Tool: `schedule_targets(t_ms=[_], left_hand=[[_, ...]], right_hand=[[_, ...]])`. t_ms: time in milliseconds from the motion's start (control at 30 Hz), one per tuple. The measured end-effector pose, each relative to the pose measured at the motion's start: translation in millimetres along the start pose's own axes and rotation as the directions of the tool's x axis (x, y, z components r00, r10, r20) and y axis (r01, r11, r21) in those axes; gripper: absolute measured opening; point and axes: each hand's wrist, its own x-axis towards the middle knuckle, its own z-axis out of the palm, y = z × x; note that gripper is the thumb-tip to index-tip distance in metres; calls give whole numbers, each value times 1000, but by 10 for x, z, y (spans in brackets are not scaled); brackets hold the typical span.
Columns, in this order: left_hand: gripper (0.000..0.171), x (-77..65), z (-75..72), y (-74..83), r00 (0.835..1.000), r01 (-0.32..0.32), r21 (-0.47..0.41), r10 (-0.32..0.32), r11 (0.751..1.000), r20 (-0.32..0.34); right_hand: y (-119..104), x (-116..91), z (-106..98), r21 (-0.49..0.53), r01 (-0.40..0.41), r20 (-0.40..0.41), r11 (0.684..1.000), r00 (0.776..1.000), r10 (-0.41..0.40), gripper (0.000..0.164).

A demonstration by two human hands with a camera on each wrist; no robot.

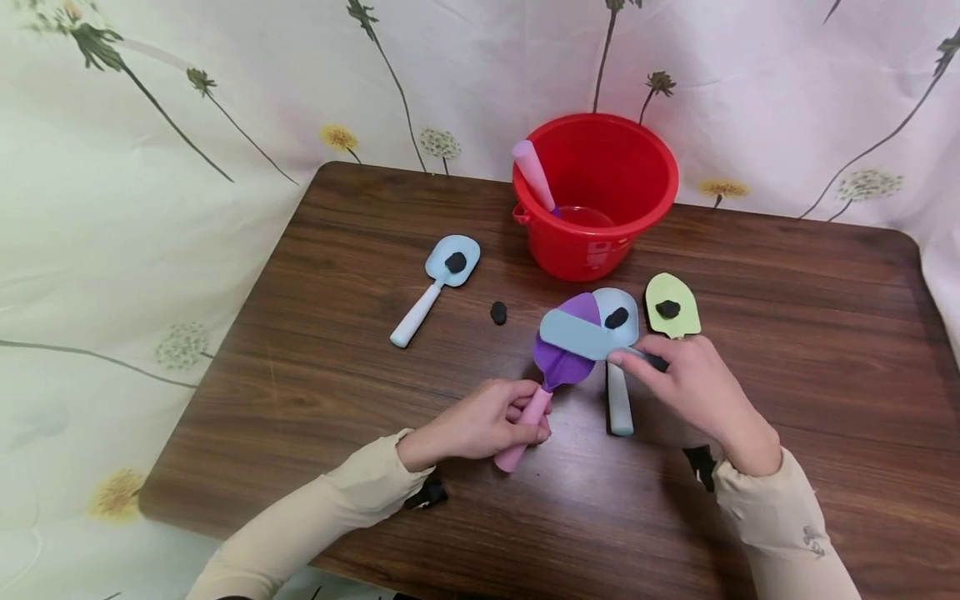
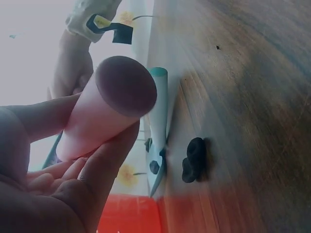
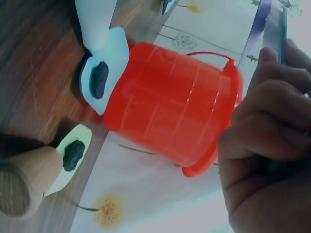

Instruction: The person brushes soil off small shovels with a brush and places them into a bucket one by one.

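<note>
In the head view my left hand (image 1: pixel 483 421) grips the pink handle of a purple toy shovel (image 1: pixel 562 367), held above the table with its blade pointing away. The left wrist view shows the pink handle (image 2: pixel 109 109) end-on between thumb and fingers. My right hand (image 1: pixel 693 383) holds a flat blue-grey spatula (image 1: pixel 577 335) by its dark handle. Its blade lies across the purple blade; whether they touch I cannot tell. Under and beside them is a pale blue shovel (image 1: pixel 620 408) with a black lump (image 1: pixel 617 317) on it.
A red bucket (image 1: pixel 581 250) stands at the back, a pink-handled tool (image 1: pixel 534 173) leaning inside. Left lies a light blue shovel (image 1: pixel 417 315) with a black lump; right, a green shovel (image 1: pixel 672 293) with another. One loose black lump (image 1: pixel 498 312) rests on the wooden table (image 1: pixel 322 333).
</note>
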Motion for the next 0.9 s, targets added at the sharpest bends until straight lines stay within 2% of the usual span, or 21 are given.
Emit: schedule_targets(t_ms=[200,300,400,500,600,667,767,900], left_hand=[[11,-28,8,4,999,-17,39,16,999,43],[11,-23,13,-6,999,-20,46,18,999,51],[14,-4,4,-25,998,-12,-23,13,1000,64],[20,27,-20,-60,996,-3,-134,15,991,85],[24,45,-47,-81,995,11,-217,12,976,103],[25,47,-58,-78,994,23,-225,2,974,111],[24,44,-61,-73,993,32,-217,-5,976,122],[20,29,-70,-81,993,5,-147,12,989,115]], right_hand=[[86,29,-90,-28,-139,-135,990,982,134,24],[97,24,-101,-28,-160,-161,987,975,154,28],[95,-1,-81,26,-106,-131,994,985,108,21],[94,-34,-51,104,12,-62,995,998,-6,13],[93,-65,-38,149,106,8,983,994,-109,18],[97,-75,-37,149,140,33,979,989,-146,20],[111,-82,-46,135,146,39,980,988,-153,19],[154,-75,-79,136,97,16,986,995,-100,18]])
